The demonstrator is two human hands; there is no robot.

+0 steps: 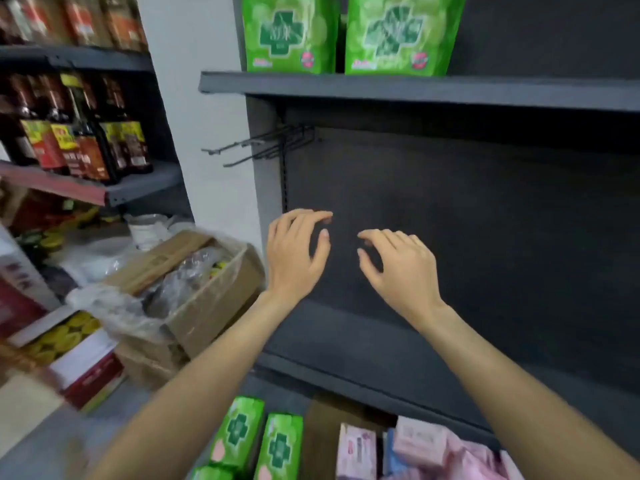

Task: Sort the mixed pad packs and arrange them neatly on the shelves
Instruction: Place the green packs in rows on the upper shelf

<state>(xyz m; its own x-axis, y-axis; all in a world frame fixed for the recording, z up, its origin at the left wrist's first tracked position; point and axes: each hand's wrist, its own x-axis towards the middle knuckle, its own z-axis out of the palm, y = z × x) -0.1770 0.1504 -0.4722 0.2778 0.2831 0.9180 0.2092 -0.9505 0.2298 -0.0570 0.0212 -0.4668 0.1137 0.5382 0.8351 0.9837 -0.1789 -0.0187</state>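
Two green pad packs stand upright on the upper dark shelf. Below it the middle shelf is bare. My left hand and my right hand hover side by side over that bare shelf, fingers loosely curved, holding nothing. At the bottom, more green packs stand to the left of a jumble of pink packs on the lowest level.
Black wire hooks stick out from the back panel at the upper left of the middle bay. A cardboard box lined with plastic sits on the floor to the left. Sauce bottles fill the left-hand rack.
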